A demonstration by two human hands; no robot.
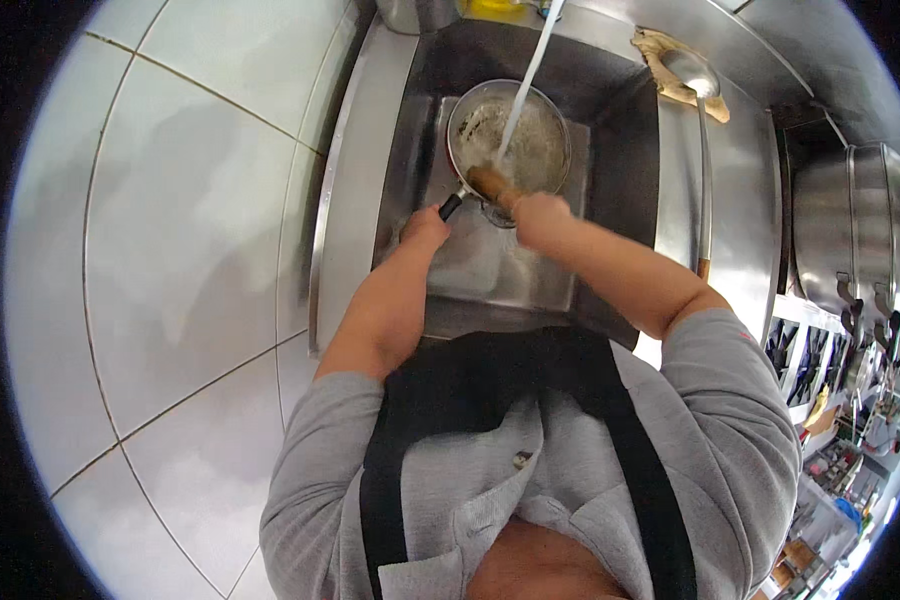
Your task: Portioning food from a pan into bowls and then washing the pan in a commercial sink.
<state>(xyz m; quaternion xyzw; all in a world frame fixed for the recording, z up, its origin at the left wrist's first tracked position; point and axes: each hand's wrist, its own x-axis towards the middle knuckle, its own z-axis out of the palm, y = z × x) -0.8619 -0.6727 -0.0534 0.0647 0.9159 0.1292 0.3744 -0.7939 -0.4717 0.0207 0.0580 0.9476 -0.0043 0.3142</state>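
In the stainless steel sink (495, 292) a round frying pan (544, 150) is held under a running stream of water (529, 79). My left hand (424, 225) grips the pan's black handle (450, 206). A brown scrubbing brush (495, 184), blurred, is in the fist of my right hand (544, 219). Its end lies over the near side of the pan's inside, close to where the handle joins. Water and darker residue show on the pan's bottom. Part of a drain fitting (497, 216) shows just below the pan's near rim.
On the right steel ledge lies a long ladle (703, 150), its bowl on a tan cloth (660, 64). Beyond it stand large stainless pots (832, 225) and a gas stove (802, 360). A tiled wall (187, 262) borders the left side. A metal container (412, 15) stands at the back left.
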